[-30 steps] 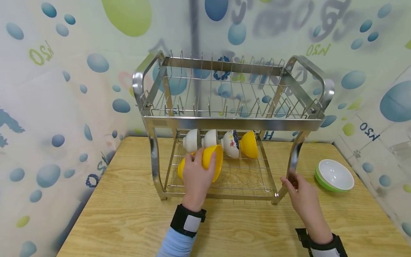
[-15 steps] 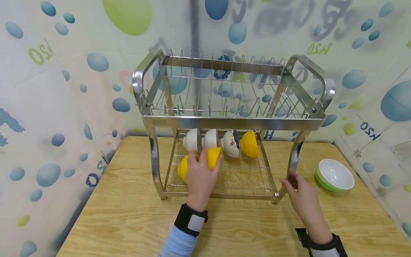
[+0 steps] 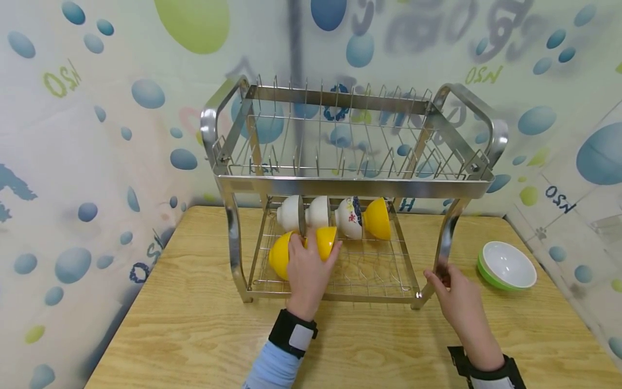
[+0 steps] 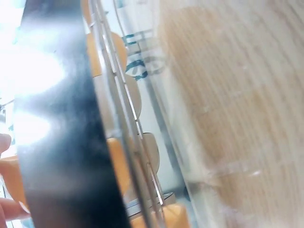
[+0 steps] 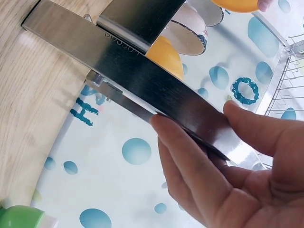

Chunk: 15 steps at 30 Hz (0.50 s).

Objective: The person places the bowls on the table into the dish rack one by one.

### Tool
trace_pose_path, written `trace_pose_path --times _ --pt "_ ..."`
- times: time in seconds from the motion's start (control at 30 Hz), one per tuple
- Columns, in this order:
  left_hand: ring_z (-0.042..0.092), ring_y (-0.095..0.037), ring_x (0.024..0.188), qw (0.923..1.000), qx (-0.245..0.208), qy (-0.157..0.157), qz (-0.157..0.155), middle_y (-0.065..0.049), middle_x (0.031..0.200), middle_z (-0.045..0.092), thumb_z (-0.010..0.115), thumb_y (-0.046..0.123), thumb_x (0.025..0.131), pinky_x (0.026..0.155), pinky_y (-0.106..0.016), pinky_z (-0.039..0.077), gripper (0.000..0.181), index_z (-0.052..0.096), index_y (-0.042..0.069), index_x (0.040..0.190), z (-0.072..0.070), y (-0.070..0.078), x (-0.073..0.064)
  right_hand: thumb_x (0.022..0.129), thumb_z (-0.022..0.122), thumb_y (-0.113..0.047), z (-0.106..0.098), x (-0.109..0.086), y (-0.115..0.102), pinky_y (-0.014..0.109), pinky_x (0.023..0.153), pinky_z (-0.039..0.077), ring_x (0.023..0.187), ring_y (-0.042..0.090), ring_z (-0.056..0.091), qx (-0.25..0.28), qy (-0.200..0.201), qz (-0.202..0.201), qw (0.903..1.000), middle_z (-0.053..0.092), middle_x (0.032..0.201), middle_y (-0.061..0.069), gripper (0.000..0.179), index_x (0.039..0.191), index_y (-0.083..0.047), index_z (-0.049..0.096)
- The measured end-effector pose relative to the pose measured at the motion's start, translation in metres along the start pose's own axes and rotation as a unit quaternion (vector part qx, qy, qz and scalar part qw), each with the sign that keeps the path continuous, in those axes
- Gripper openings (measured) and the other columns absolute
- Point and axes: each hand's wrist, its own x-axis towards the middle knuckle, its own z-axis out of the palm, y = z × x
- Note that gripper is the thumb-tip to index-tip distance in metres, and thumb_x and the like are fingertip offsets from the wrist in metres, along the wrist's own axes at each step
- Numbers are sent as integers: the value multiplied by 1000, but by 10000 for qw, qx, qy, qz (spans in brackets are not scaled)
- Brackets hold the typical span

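In the head view my left hand (image 3: 309, 278) pinches a yellow bowl (image 3: 327, 242) on the lower shelf of a metal dish rack (image 3: 355, 188). The bowl stands on its side, and the hand covers its lower part. Just left of it, a second yellow bowl (image 3: 279, 258) also stands on its side. My right hand (image 3: 461, 305) grips the rack's front right leg (image 3: 444, 232); in the right wrist view its fingers (image 5: 183, 152) lie along one face of the metal, the thumb on the other. Fingertips and part of a yellow bowl (image 4: 13, 183) show at the left wrist view's edge.
Behind, a row holds two white bowls (image 3: 290, 213), (image 3: 318, 211), a patterned bowl (image 3: 349, 217) and a yellow bowl (image 3: 377, 219). White-and-green bowls (image 3: 507, 266) sit on the wooden table (image 3: 194, 324) at right. The upper tier's wire prongs (image 3: 340, 162) overhang the lower shelf.
My left hand has shifted slightly right and down, and the yellow bowl in it has turned and sits lower. More of the left yellow bowl shows. My right hand has stayed on the leg.
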Motion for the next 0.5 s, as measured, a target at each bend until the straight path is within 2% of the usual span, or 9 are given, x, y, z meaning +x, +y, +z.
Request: trace_pose_path --times 0.27,0.5 --pt "48 -24 79 9999 163 -37 42 -16 94 47 58 65 81 53 -28 50 71 59 4 117 5 -1 -3 97 53 -33 0 0 1 50 75 50 93 39 62 46 30 -126 9999 65 98 24 42 113 6 55" --pt "49 -24 77 9997 166 -130 -81 -17 94 48 56 68 81 51 -28 50 74 59 4 117 6 0 -5 96 56 -25 1 0 1 51 75 50 93 38 63 46 104 -265 9996 66 97 23 37 115 6 54"
